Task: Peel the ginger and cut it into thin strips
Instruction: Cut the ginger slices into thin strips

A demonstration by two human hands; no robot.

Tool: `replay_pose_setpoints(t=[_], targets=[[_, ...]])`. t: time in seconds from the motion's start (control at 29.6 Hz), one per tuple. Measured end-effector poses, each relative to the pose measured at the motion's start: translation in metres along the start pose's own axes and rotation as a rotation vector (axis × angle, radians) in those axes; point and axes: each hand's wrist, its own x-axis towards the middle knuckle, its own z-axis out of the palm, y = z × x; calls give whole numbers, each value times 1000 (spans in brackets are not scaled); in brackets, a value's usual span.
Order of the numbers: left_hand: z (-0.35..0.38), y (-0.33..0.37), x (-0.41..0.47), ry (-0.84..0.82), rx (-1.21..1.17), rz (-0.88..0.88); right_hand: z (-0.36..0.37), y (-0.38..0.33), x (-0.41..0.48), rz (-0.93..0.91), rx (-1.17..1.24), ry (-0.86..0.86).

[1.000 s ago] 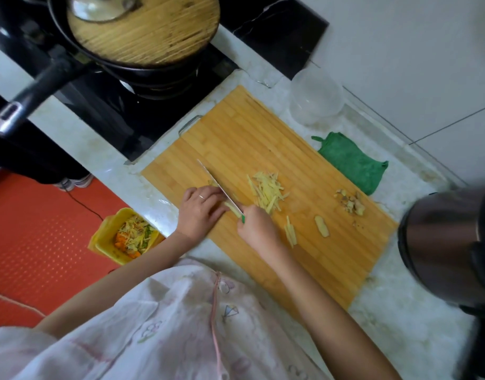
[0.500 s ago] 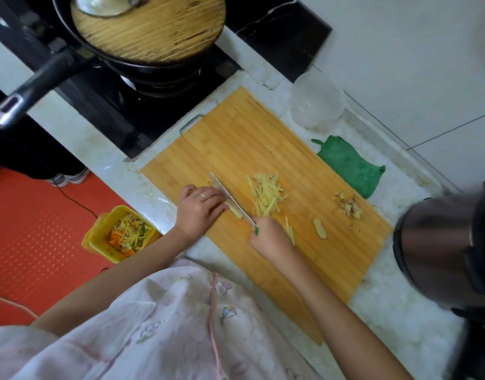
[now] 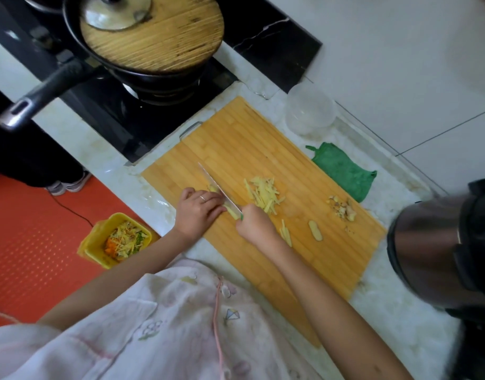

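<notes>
On the bamboo cutting board [image 3: 236,138], my left hand [image 3: 199,211] presses down on ginger slices [image 3: 231,212], fingers curled, a ring on one finger. My right hand [image 3: 253,224] grips the green-handled knife [image 3: 218,189], whose blade lies against the left fingers over the ginger. A pile of thin ginger strips [image 3: 263,193] lies just right of the blade. A few more strips [image 3: 285,233] and one uncut ginger slice [image 3: 315,230] lie near my right wrist. Ginger peel scraps [image 3: 342,208] sit toward the board's right edge.
A black wok with a wooden lid [image 3: 153,31] sits on the stove at the back left. Behind the board are a clear plastic bowl [image 3: 310,112] and a green cloth [image 3: 342,171]. A steel kettle [image 3: 441,242] stands at right. A yellow scrap bin [image 3: 116,239] stands on the floor below.
The knife has risen and come down again on the ginger under my left hand; both hands stay at the same spot on the board. The view has shifted slightly.
</notes>
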Motion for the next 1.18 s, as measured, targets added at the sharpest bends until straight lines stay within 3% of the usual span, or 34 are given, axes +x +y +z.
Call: replay_pose_setpoints(t=[0.2, 0.44, 0.68, 0.98, 1.18], targets=[[-2, 1, 0, -22, 12, -3, 4, 41, -24, 27, -40, -20], [-2, 5, -1, -26, 23, 37, 9, 43, -27, 32, 35, 9], [2, -1, -2, -157, -104, 366, 10, 43, -27, 16, 65, -2], [-1, -1, 6, -212, -106, 371, 3, 38, -19, 57, 118, -27], [-5, 3, 6, -228, -77, 357, 1, 59, -37, 37, -18, -57]])
